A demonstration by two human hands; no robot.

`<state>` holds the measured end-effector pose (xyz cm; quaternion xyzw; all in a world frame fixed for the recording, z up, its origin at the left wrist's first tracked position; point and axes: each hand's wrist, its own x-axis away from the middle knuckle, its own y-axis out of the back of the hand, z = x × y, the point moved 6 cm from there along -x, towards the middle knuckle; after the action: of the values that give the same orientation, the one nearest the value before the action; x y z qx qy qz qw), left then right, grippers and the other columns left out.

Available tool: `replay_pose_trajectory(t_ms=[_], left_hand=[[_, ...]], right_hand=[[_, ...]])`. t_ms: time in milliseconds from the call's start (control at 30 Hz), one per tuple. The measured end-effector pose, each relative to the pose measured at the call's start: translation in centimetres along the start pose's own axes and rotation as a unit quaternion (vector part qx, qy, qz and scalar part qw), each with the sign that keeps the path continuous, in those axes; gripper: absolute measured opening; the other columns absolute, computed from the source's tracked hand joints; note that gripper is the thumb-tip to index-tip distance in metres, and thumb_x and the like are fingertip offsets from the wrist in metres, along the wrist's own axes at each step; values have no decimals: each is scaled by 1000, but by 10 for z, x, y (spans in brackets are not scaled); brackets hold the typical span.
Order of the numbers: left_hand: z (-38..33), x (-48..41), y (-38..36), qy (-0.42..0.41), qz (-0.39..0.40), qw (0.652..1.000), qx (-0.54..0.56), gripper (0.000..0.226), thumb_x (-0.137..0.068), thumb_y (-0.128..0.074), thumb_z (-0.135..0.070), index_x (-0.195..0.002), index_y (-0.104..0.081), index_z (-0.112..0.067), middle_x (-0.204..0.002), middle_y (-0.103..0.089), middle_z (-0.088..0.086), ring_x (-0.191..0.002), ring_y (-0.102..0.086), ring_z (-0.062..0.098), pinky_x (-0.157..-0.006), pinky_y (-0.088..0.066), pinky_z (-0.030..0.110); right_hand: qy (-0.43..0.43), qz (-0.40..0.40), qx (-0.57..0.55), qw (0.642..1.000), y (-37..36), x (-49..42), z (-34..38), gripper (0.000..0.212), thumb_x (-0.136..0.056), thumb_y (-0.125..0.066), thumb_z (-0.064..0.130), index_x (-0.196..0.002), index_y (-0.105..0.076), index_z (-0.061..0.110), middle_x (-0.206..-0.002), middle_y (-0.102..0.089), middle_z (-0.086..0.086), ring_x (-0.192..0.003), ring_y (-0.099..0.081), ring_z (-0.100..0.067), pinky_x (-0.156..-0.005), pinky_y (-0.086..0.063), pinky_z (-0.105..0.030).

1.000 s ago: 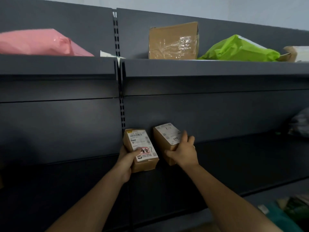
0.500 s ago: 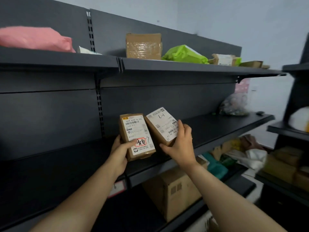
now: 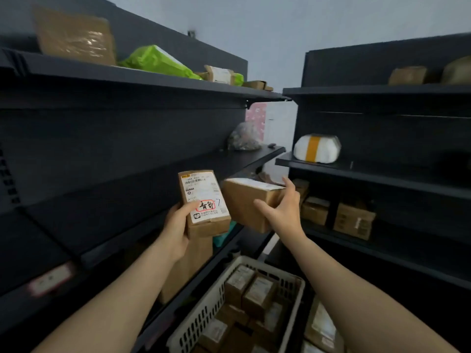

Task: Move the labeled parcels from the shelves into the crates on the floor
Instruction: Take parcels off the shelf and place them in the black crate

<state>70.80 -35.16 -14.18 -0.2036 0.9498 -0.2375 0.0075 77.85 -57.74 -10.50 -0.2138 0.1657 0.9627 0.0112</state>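
My left hand [image 3: 178,228] grips a small brown parcel [image 3: 204,202] upright, its white label with a barcode and a red-circled mark facing me. My right hand [image 3: 283,212] grips a second brown parcel [image 3: 244,202] from its right side, tilted so the label faces up. Both parcels are held in the air in front of the dark shelves [image 3: 127,159], side by side and almost touching. Below them on the floor stands a white slotted crate [image 3: 204,314] holding several small labeled boxes.
The top shelf on the left carries a taped brown box [image 3: 74,36], a green bag [image 3: 155,62] and small boxes. A grey bag [image 3: 243,136] lies on the middle shelf. The right-hand shelving [image 3: 382,174] holds a white wrapped parcel [image 3: 317,149] and brown boxes [image 3: 354,220]. A tall carton [image 3: 188,266] stands below.
Both hands have drawn the two parcels away from the shelf and my view has swung right and down. The crate on the floor and the right shelving have come into sight.
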Motion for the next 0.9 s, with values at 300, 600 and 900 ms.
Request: replay_pose_trajectory(t_ms=[300, 600, 900], left_hand=[[126, -17, -108, 80, 35, 993, -83, 40, -86, -64, -16, -125, -53, -18, -107, -69, 11, -84, -68, 24, -60, -54, 33], [243, -9, -221, 209, 125, 960, -137, 33, -86, -62, -23, -118, -63, -13, -101, -73, 12, -90, -69, 27, -76, -54, 39], [318, 11, -306, 285, 215, 929, -98, 51, -66, -66, -35, -112, -63, -15, -106, -71, 13, -98, -65, 31, -90, -46, 55]], right_hand=[[-245, -32, -21, 969, 145, 10, -142, 101, -78, -75, 41, -154, -9, 26, -152, -24, -7, -131, -38, -30, -103, -41, -47], [-435, -116, -299, 841, 263, 50, -262, 34, -83, -64, 45, -106, -58, 20, -104, -62, -10, -95, -59, -28, -85, -50, -44], [-480, -95, -336, 805, 324, 73, -342, 42, -89, -54, 54, -122, -58, 29, -121, -63, -11, -111, -59, -36, -94, -46, -59]])
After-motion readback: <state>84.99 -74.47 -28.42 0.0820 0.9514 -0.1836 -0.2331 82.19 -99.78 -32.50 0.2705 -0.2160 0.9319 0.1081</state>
